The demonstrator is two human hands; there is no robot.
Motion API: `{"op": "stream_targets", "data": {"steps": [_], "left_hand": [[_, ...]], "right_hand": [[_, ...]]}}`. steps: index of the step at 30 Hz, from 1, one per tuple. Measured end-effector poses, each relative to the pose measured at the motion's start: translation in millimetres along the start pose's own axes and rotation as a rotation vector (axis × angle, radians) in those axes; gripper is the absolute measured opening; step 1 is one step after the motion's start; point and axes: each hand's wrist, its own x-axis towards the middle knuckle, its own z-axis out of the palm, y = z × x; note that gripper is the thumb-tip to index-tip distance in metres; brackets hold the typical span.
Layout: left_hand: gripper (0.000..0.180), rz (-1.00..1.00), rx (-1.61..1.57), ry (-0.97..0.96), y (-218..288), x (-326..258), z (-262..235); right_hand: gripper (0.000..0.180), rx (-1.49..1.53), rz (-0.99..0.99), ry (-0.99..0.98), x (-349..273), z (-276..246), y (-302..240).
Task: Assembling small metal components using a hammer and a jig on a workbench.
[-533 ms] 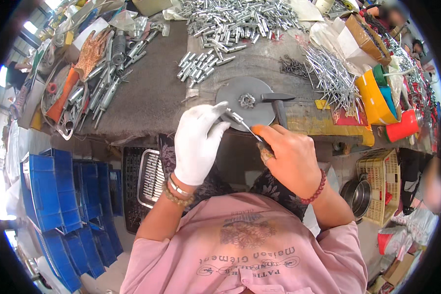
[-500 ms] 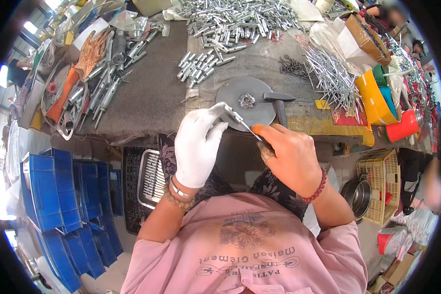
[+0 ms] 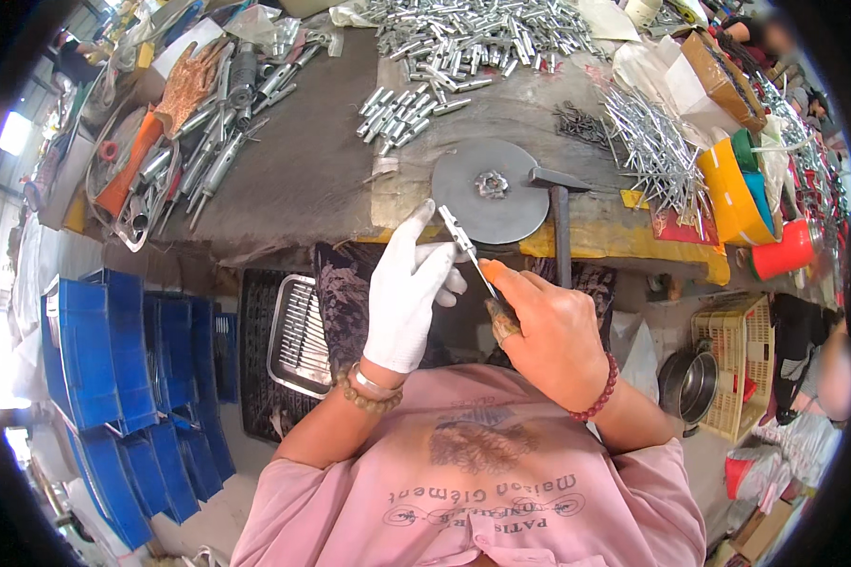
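My right hand (image 3: 553,331), bare with an orange covering on one fingertip, grips a thin metal rod (image 3: 483,275). At the rod's upper end sits a silver cylindrical metal piece (image 3: 457,230) with cut-outs. Beside it is my left hand (image 3: 405,302) in a white glove, index finger stretched up and the other fingers partly bent. It appears to hold nothing; whether a fingertip touches the rod I cannot tell. Just beyond, a grey round metal plate (image 3: 465,203) lies at the bench edge, and a hammer (image 3: 562,213) rests with its head over the plate's right side.
Silver cylindrical pieces (image 3: 402,117) lie past the plate, with a larger heap (image 3: 482,38) behind. Thin rods (image 3: 657,146) and dark small parts (image 3: 581,123) are to the right. An orange glove (image 3: 187,87) and tools lie left. Blue bins (image 3: 90,354) stand below left.
My left hand has come away from the metal piece, its index finger now raised beside it. The right hand still grips the rod, and the hammer's handle shows more fully.
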Motion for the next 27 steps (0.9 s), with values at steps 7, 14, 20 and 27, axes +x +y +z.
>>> {"op": "stream_targets", "data": {"steps": [7, 14, 20, 27], "left_hand": [[0.061, 0.08, 0.047, 0.093, 0, -9, -12], [0.064, 0.02, 0.325, 0.377, -20, -37, -137], [0.066, -0.359, 0.628, 0.748, -132, -107, -343], [0.06, -0.74, 0.714, 0.824, -205, -121, -361]], "right_hand": [[0.054, 0.136, -0.07, 0.013, -1, 25, -6], [0.063, 0.248, 0.081, -0.14, -17, 18, 19], [0.05, 0.242, 0.168, 0.016, -18, 4, 55], [0.048, 0.34, 0.166, -0.122, -20, 19, 36]]}}
